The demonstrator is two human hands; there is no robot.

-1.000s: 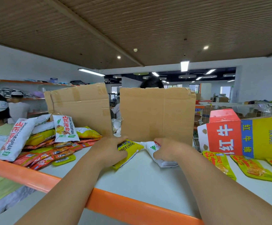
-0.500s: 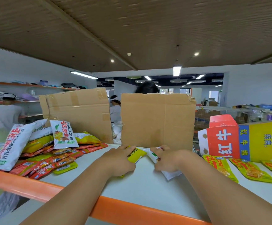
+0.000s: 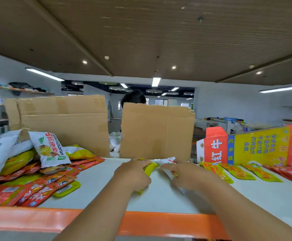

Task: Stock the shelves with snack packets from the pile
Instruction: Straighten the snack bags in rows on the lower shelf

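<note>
Both my arms reach over the orange front rail onto the white shelf. My left hand grips a yellow snack packet lying on the shelf. My right hand grips a white snack packet beside it. The two packets lie close together in front of a cardboard sheet. A pile of snack packets, white, yellow and red, lies at the shelf's left.
A second cardboard sheet stands behind the pile. A red and yellow carton lies on its side at the right, with yellow packets in a row before it. Someone's dark hair shows behind the cardboard.
My hands drew closer together with the two packets, sliding them slightly back toward the cardboard. The camera tilted up and nearer to the shelf.
</note>
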